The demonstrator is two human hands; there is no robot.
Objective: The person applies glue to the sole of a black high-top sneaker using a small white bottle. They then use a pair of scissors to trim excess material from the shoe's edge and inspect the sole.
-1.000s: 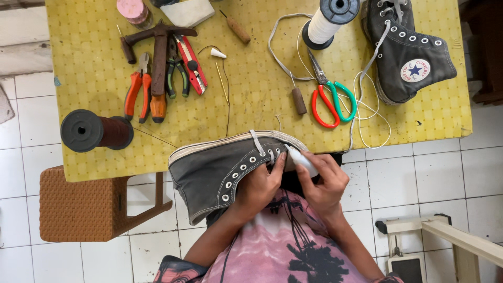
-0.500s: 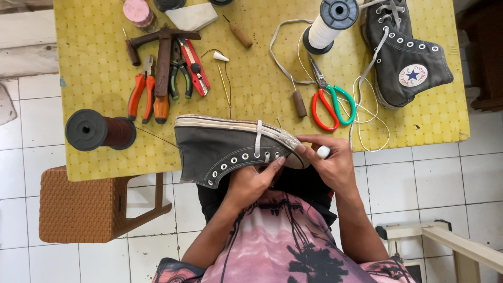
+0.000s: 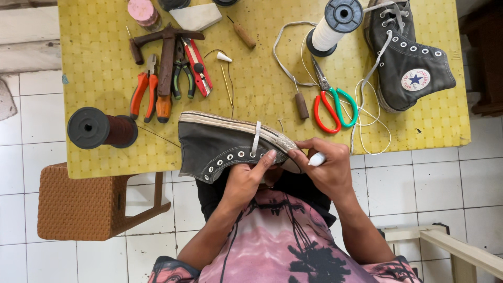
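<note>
— Where do we start, going from the left of the yellow table [image 3: 94, 78]?

— At its left edge lies the dark spool [image 3: 102, 128], with the orange-handled pliers [image 3: 142, 94] and the hammer [image 3: 166, 57] just above it. The black high-top shoe [image 3: 225, 149] sits at the table's near edge, lying on its side with the sole turned toward the table's middle.

— How do we hold it?

— Our left hand [image 3: 246, 181] is curled against the eyelet side, the fingers pressed onto the canvas just off the table's near edge. Our right hand [image 3: 327, 167] meets the toe end and pinches a small white tool [image 3: 316, 159] between thumb and fingers.

— How do we judge it will handle?

— Light, we think. The canvas upper looks soft and would fold under a squeeze, while the rubber sole and toe cap look stiff. So we would take hold along the sole rim or the toe, not the loose upper. A white strap crosses the sole, so the grip should stay clear of it.

— And to the right?

— The scissors [image 3: 335, 105] with red and green handles, the white thread spool [image 3: 332, 23], then the second shoe [image 3: 408, 57] at the table's far right corner.
</note>
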